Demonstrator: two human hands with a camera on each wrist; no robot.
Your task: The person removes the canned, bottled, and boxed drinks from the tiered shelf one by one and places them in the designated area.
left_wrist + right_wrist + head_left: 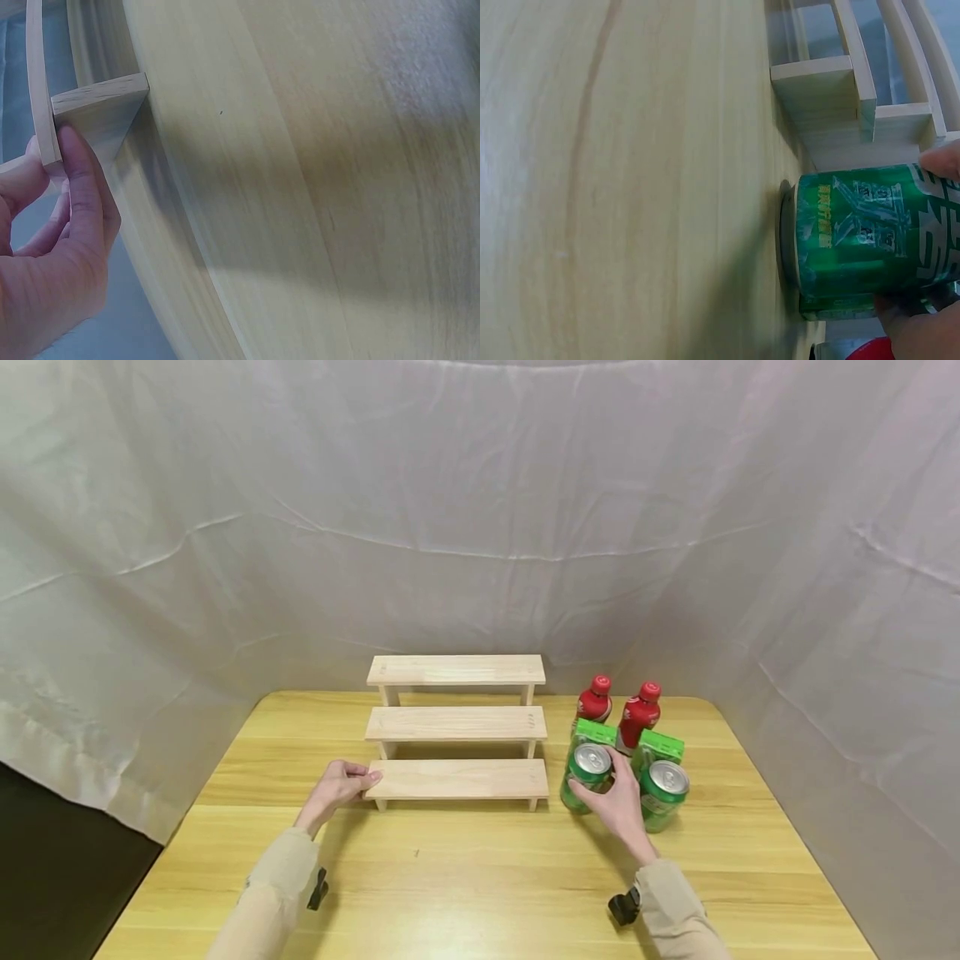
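A three-tier wooden display stand (456, 779) sits on the table. At the left end of its lowest step, my left hand (341, 787) pinches the board between thumb and fingers; the left wrist view shows the fingers (82, 187) under the board's edge (43, 112). My right hand (618, 803) grips a green drink can (862, 232) by its upper part, thumb on one side and fingers on the other. That can is upright, just right of the stand, its base close to the tabletop. A second green can (663, 797) stands right of this hand.
Behind the cans are two green cartons (662, 746), the left one partly hidden by the gripped can. Two red bottles (640, 714) with red caps stand farther back. Pale curtains (465, 527) surround the wooden table (450, 885) at the back and sides.
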